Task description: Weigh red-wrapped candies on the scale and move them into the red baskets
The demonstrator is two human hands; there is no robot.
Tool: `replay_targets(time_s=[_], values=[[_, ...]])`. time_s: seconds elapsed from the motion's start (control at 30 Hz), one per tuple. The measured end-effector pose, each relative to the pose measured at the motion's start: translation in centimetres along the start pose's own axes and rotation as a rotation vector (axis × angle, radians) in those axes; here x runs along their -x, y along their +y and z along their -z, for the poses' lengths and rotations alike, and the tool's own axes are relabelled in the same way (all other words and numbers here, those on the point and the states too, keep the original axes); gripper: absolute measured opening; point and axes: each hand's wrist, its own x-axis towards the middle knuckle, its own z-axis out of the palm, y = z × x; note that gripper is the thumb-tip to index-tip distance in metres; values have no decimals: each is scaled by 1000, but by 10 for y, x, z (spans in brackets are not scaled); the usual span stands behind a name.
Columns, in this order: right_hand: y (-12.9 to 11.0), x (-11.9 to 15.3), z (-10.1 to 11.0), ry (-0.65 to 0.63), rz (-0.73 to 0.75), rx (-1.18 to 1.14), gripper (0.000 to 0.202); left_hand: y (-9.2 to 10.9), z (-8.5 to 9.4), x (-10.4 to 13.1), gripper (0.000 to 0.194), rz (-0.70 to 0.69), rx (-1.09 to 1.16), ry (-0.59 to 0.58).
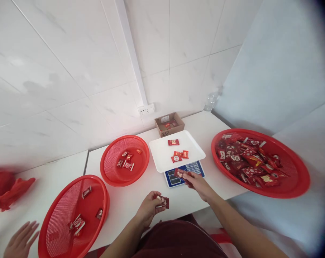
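Pinched in my left hand (pixel 148 207) is a dark red candy packet (pixel 164 202), held above the near edge of the table. My right hand (pixel 197 183) grips another dark red candy packet (pixel 179 173) over the display of a blue-fronted weighing scale (pixel 174 182). On the scale's white tray (pixel 159 148) lie one packet (pixel 173 142) near the back and a few small red packets (pixel 176 157) nearer the front. To the right stands a big red basket (pixel 299 179) piled with red candy packets (pixel 248 161).
Left of the scale, a red basket (pixel 144 143) contains several packets. Closer in stands another red basket (pixel 51 200) with a few more. A cardboard box (pixel 165 132) sits behind the scale. At far left are another person's hand (pixel 21 240) and a red bag (pixel 14 190).
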Motion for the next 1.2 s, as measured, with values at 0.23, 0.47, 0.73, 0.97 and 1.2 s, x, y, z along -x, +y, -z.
replay_targets(time_s=[0.23,0.47,0.73,0.97,1.2], values=[[-33,-11,-10,-18,23,-74,42,-2,1,2,39,-36,-54,-86],[19,38,-34,-495,-9,186,38,-5,-8,-3,42,-150,-185,-96],[13,16,-28,-172,-11,-13,32,0,-5,-3,50,-116,-206,-18],[-17,-16,-26,0,58,-193,44,0,7,-1,41,-55,-207,-61],[57,13,-11,-247,-61,363,23,-1,11,3,36,-33,-212,-66]])
